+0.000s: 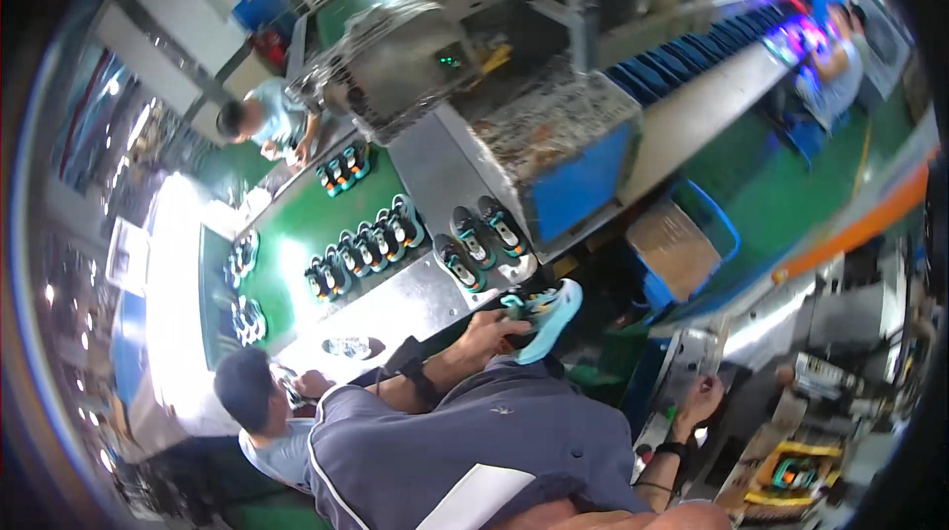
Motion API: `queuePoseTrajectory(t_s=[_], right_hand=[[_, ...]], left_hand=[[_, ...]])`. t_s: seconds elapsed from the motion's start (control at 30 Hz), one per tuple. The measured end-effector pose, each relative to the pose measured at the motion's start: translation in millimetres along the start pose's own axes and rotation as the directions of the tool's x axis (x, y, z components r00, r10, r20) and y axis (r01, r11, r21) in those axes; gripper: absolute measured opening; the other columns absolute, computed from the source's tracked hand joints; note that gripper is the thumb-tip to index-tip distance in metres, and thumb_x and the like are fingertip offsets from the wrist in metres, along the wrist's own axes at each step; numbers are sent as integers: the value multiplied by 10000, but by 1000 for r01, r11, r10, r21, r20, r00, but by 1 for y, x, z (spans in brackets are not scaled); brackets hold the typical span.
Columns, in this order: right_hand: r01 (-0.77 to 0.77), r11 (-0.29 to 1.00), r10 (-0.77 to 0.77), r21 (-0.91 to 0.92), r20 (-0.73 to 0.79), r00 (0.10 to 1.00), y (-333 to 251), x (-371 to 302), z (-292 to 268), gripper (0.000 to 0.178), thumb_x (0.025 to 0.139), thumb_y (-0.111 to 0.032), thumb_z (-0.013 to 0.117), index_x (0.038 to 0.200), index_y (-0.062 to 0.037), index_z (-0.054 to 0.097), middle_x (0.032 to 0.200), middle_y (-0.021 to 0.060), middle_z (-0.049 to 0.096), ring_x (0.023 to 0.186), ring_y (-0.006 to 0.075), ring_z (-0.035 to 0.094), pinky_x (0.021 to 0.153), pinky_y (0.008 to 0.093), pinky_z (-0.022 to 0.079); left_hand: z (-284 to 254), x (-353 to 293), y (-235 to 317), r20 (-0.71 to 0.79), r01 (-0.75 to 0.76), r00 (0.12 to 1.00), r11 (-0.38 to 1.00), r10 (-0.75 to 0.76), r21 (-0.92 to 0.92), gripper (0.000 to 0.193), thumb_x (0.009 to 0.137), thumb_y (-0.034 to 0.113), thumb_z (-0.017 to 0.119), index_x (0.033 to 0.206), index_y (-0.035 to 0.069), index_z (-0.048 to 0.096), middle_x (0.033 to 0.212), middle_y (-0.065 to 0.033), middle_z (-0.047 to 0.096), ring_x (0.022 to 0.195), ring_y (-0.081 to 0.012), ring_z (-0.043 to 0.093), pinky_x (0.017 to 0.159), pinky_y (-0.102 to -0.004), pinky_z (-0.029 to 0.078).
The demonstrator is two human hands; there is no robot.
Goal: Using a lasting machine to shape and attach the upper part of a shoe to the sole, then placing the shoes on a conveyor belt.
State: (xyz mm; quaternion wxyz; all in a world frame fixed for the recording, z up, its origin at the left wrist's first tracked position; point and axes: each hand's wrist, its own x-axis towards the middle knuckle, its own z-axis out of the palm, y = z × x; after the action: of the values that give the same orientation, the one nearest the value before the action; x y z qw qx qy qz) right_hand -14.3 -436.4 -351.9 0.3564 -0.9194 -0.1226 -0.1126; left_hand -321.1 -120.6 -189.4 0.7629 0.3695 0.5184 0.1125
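My left hand (494,328) is closed around a sneaker (556,320) with a pale aqua sole and a dark upper, held tilted in front of my body. Lower right, my right hand (700,399) has its fingers curled, beside a grey machine (689,357); what they hold, if anything, is too small to make out. Several dark sneakers (476,241) with teal and orange soles stand on the metal table edge, just beyond my left hand. A row of similar sneakers (366,245) sits on the green conveyor belt (287,223).
One co-worker (259,401) sits close on my left; others (259,120) (840,80) work farther off. A blue-framed chair (677,248) stands to the right. A large metal machine (563,125) spans the line. A yellow tray (793,471) lies at lower right.
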Motion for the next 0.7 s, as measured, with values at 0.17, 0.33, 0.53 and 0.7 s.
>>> queuePoseTrajectory(t_s=[0.17, 0.33, 0.53, 0.7], right_hand=[[247, 783, -305, 571, 7, 952, -211, 146, 9, 120, 912, -89, 607, 990, 2, 610, 914, 83, 641, 851, 170, 609, 774, 288, 498], [830, 459, -848, 317, -124, 516, -541, 203, 21, 96, 881, -82, 650, 962, -31, 655, 919, 34, 668, 749, 111, 590, 674, 240, 469], [914, 231, -972, 335, 39, 231, -834, 233, 138, 288, 874, -179, 662, 1144, -85, 633, 1038, 102, 686, 857, 177, 664, 756, 293, 505], [983, 138, -984, 123, 132, 122, -1002, 256, 278, 651, 805, -456, 687, 1317, -99, 502, 1026, 157, 674, 843, 206, 668, 720, 329, 505]], left_hand=[[-102, 31, 46, -230, -131, 972, 915, 42, -383, 302, 781, 117, 720, 1009, -44, 605, 916, -142, 651, 694, -234, 644, 598, -385, 567], [-219, 124, 105, -465, -412, 855, 845, 229, -342, 194, 831, 158, 669, 921, -11, 633, 842, -105, 654, 704, -199, 635, 565, -314, 503], [-364, 265, 173, -671, -502, 723, 793, 166, -345, 354, 712, 246, 752, 852, -44, 605, 656, -139, 595, 505, -233, 544, 446, -351, 414], [-481, 380, 229, -751, -475, 638, 855, 171, -209, 289, 696, 201, 748, 791, -34, 609, 629, -118, 597, 480, -213, 563, 435, -335, 437]])
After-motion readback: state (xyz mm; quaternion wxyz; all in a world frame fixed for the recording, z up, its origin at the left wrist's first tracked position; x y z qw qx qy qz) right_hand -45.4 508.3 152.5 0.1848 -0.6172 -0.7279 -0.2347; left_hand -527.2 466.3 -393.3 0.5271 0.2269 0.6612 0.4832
